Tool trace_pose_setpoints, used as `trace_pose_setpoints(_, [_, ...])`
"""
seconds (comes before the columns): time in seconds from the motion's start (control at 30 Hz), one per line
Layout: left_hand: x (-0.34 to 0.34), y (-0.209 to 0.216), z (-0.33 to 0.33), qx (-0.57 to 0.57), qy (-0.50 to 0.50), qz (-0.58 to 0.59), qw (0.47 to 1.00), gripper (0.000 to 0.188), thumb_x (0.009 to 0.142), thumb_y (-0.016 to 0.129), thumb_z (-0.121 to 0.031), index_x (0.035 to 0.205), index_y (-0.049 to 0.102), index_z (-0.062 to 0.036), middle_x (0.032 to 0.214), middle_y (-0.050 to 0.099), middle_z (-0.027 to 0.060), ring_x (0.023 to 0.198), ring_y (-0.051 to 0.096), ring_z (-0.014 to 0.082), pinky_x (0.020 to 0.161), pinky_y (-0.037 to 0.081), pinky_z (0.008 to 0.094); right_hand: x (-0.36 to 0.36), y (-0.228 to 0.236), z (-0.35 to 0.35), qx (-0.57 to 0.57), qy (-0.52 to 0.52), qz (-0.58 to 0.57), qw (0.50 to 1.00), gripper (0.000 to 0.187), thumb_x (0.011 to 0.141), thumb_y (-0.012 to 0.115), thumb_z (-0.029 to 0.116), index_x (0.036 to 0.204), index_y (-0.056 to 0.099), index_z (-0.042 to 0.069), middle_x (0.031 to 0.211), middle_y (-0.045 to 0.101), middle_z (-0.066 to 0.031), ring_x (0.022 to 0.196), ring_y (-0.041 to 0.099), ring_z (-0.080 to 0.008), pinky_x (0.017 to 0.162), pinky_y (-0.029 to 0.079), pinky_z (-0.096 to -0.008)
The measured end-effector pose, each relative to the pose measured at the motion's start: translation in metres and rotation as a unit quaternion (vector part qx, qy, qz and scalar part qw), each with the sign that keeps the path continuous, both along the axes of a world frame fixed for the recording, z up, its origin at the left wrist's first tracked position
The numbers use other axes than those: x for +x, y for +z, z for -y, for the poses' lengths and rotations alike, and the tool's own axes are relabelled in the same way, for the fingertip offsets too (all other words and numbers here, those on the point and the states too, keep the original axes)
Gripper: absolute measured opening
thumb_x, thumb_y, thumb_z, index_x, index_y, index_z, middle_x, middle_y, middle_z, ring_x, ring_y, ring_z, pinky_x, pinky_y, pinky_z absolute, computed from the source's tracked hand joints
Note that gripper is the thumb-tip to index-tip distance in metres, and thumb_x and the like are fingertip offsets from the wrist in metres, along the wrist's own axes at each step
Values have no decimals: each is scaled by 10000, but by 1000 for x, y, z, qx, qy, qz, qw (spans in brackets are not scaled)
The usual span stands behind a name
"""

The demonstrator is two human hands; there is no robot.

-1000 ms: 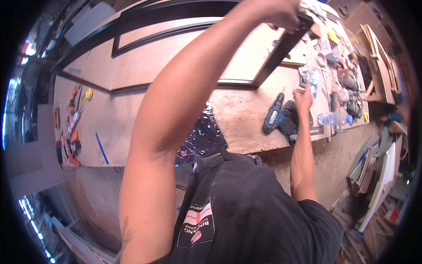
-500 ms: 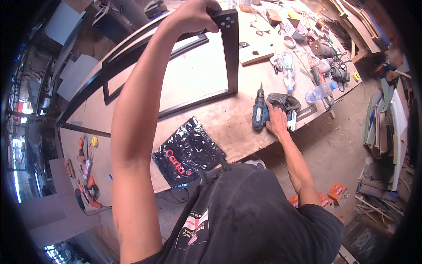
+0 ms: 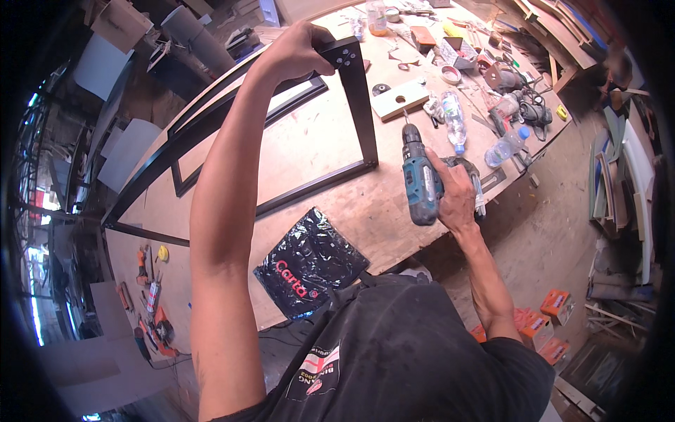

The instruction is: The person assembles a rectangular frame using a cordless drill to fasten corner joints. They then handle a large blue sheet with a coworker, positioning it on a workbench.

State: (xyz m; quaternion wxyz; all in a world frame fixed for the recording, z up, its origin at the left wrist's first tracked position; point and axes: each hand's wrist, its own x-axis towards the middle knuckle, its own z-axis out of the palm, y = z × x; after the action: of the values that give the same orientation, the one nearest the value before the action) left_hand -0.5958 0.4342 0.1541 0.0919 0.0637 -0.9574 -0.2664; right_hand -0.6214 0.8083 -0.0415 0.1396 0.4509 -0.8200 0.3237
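Note:
My left hand (image 3: 301, 55) is closed around the upper corner of a black frame (image 3: 356, 98), beside several round holes or screw heads. The frame stands on edge on the wooden worktable (image 3: 394, 246). A blue-and-black cordless drill (image 3: 420, 181) is in my right hand (image 3: 458, 195), whose fingers wrap its handle. It appears raised off the tabletop, its bit pointing away from me toward a pale board with a round hole (image 3: 401, 99). A shiny black plastic bag (image 3: 309, 261) lies near the table's front edge.
Two clear plastic bottles (image 3: 453, 119) lie right of the drill, with corded power tools (image 3: 533, 112) beyond. An orange tool (image 3: 163, 330) and a yellow tape measure (image 3: 163, 252) sit at left. Orange boxes (image 3: 555, 306) stand on the floor; wood offcuts (image 3: 633, 204) lean at far right.
My right hand has closed on the drill and lifted it toward me. My left hand, still on the frame's corner, has shifted slightly left and lower in the picture.

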Motion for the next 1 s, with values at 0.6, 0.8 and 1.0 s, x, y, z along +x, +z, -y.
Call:
trace_pose_setpoints(0.6, [5,1,0,30,-3,-18,999,341,595,830,-34,924,767,25,782,725,92,694,672,176,672,541,316,32,80,84,-225,121,50,966,780,811,739,109,1547,485,162,1019,721,-133,792,730,-295,680,592,-403])
trace_pose_setpoints(0.8, [1,-2,2,31,-10,-30,999,343,596,820,-37,928,765,27,773,720,94,691,671,177,666,541,325,31,83,86,-200,102,58,973,788,819,730,142,1560,467,197,1037,722,-137,816,736,-317,696,596,-421])
trace_pose_setpoints(1.0, [0,-2,3,13,-4,-16,1000,392,576,826,-53,956,767,22,799,727,101,709,665,181,677,531,321,29,85,91,-188,104,70,974,791,819,725,154,1562,459,196,1097,719,-145,856,739,-340,716,595,-433])
